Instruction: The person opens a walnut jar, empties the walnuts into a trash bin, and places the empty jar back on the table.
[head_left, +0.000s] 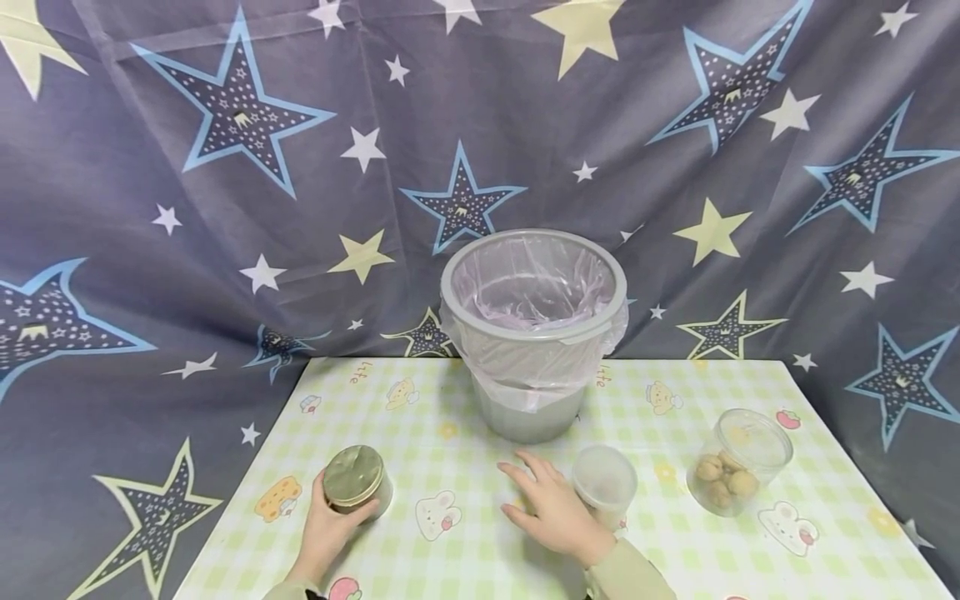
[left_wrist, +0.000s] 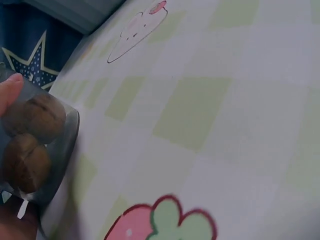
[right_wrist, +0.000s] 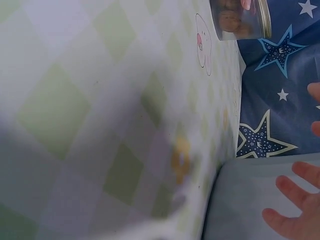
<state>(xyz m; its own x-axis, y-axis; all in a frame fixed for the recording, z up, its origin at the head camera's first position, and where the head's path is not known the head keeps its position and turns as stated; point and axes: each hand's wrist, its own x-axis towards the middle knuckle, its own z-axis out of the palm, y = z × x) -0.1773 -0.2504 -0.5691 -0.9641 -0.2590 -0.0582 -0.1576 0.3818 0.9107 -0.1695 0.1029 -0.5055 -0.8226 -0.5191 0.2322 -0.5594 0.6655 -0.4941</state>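
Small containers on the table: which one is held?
The leftmost, shiny-topped jar: the left hand grips it; no hand grips the middle container or rightmost clear container.

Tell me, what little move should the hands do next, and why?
Maybe the right hand should reach across to the shiny green top of the jar, because the left hand grips the jar, the top is on, and the right hand is open and holds nothing.

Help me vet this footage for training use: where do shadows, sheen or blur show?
Head view: bright and mostly crisp, with a sheen on the metallic lid; left wrist view: dimmer, the walnuts in shade; right wrist view: soft-edged shadows across the tablecloth, whose yellow flower print looks blurred.
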